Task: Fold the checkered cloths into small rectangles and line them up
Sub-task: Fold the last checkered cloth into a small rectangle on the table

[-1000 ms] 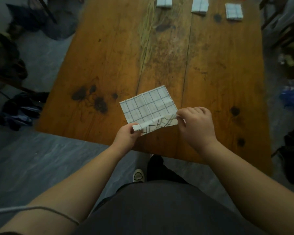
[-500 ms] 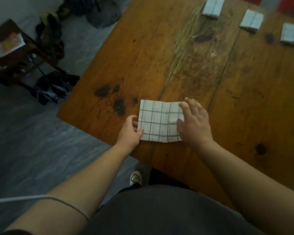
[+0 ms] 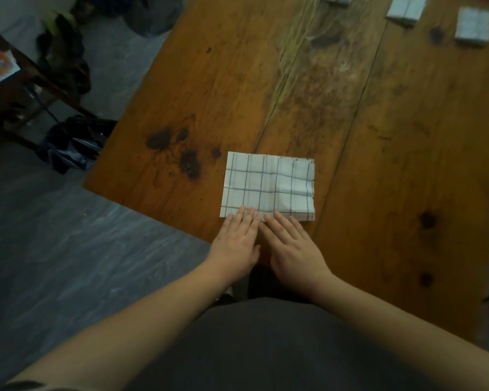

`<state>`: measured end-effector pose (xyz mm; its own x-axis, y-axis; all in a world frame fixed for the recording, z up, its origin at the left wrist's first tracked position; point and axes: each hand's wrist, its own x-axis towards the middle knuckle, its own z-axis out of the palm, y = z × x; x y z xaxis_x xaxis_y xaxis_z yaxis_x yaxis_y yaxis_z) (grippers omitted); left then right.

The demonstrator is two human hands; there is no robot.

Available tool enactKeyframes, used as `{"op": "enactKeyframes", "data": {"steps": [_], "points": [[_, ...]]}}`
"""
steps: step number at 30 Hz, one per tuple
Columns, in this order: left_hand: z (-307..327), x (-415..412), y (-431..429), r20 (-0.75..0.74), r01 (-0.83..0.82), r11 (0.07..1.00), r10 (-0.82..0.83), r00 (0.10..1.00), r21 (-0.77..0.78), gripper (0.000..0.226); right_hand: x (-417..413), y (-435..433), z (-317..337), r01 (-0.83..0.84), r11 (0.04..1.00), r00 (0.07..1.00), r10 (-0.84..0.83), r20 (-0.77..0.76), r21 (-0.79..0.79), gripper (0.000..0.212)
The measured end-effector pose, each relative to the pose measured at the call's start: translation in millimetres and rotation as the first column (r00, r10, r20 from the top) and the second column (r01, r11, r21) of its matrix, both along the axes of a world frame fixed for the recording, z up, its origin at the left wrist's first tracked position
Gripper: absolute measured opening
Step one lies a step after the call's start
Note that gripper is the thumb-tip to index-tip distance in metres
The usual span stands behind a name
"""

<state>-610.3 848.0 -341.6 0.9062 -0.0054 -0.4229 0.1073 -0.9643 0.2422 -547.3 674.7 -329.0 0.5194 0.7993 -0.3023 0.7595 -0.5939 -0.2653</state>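
Head view | checkered cloth (image 3: 268,187) creased rectangle, scuffed wooden table (image 3: 378,136) | left hand (image 3: 235,244), right hand (image 3: 294,244) flat, fingers spread

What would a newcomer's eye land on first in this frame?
Probably the white checkered cloth, folded flat near the near edge of the worn wooden table. The left hand and right hand lie side by side, fingertips pressing its near edge. Three small folded cloths sit in a row at the far right.

Single head view, looking steeply down and forward, close above both hands at wooden table (image 3: 378,170) near edge.
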Motion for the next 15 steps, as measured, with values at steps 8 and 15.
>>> {"op": "enactKeyframes", "data": {"steps": [8,15], "points": [[-11.4,-6.2,16.7,-0.016,0.064,0.998,-0.064,0.998,0.030,0.070,3.4,-3.1,-20.5,0.133,0.985,0.990,-0.137,-0.025,-0.108,0.066],[-14.9,-16.0,33.7,-0.011,0.082,0.996,-0.081,0.997,0.041,0.068,-14.5,-24.8,-15.8,0.320,0.927,0.947,-0.317,0.048,-0.196,0.071]]}}
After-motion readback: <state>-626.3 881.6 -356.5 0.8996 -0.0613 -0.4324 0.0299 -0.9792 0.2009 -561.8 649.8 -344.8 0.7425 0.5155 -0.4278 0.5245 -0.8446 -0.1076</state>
